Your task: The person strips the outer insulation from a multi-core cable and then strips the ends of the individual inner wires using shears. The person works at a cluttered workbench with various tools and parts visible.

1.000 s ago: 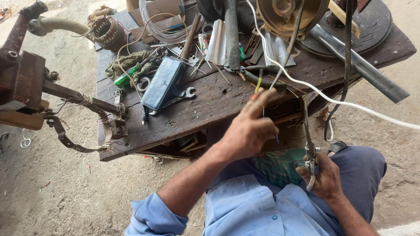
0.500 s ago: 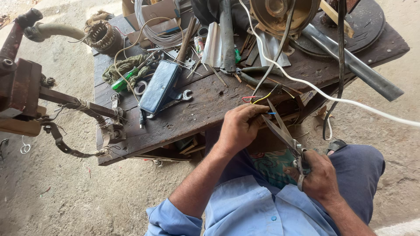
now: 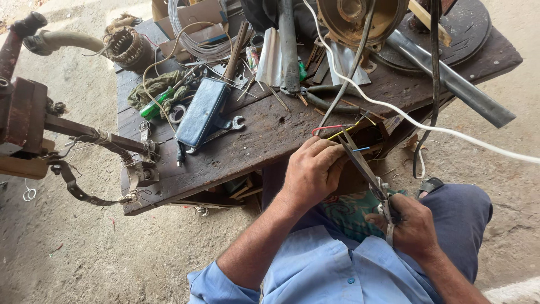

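Spanning most of the view, a dark, scarred wooden workbench is seen, littered with tools — a blue case, a small open-ended spanner, a grey metal pipe, a coil of bare wire. At its near edge a grey cable hangs down and splits into thin coloured wires — red, yellow, blue — which are pinched between the closed fingers of the left hand. Scissors are gripped at the handles by the right hand, fingers curled shut, the blades reaching up to the wires. The wires are judged light, limp and slippery, with thin insulation easily nicked; they are best held close behind the bared ends.
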Available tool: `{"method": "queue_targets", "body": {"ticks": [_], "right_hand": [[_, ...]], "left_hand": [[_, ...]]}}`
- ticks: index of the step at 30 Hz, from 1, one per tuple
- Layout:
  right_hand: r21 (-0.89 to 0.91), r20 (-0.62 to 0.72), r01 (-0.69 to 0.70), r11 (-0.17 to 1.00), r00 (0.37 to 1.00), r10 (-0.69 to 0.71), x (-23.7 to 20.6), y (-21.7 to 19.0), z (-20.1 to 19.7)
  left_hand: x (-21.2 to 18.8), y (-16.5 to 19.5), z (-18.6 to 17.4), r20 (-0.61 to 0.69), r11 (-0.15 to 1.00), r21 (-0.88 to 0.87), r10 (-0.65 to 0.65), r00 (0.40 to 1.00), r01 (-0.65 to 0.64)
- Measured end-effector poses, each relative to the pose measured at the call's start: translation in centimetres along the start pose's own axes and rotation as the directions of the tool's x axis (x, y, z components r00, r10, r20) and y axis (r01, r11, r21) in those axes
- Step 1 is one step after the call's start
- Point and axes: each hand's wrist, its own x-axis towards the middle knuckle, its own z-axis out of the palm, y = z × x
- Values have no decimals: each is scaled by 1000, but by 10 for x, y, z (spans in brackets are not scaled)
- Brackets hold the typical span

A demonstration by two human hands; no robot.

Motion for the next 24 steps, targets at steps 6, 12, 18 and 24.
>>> {"method": "queue_targets", "body": {"ticks": [6,12,18,24], "right_hand": [[97,-20,1,995,1000,1,-3,-7,-1],[-134,-185,299,945,929,-320,28,9,4],[-378,-206,478,793,792,-575,101,42,-15],[-543,-172,498,676,722,-670,130,37,-49]], "left_hand": [[8,11,-16,-56,980,-158,111,992,-118],[21,18,-40,139,916,-392,155,978,-89],[49,8,-70,427,840,-537,190,884,79],[70,-15,-76,738,541,-629,189,648,559]]}}
